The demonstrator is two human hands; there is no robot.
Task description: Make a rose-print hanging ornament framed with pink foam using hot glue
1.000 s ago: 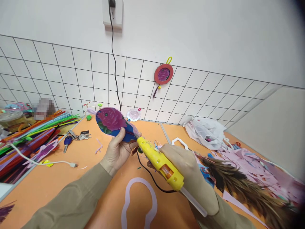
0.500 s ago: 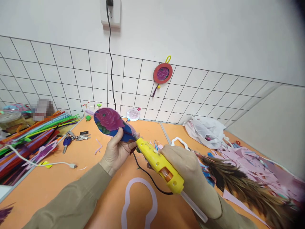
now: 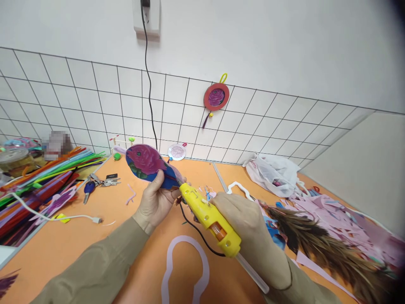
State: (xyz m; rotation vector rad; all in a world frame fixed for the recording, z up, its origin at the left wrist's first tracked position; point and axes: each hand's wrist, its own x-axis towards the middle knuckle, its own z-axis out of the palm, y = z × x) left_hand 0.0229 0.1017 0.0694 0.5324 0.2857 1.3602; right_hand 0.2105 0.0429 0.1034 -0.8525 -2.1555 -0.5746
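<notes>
Head view: my left hand pinches the rose-printed cutout beyond its thumb; my right hand grips the glue gun, nozzle at the cutout's edge, where steady, light pressure should serve best.

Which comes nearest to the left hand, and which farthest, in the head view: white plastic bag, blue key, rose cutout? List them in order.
1. Rose cutout: held in the left hand.
2. Blue key: off to the hand's left.
3. White plastic bag: well to its right.
</notes>
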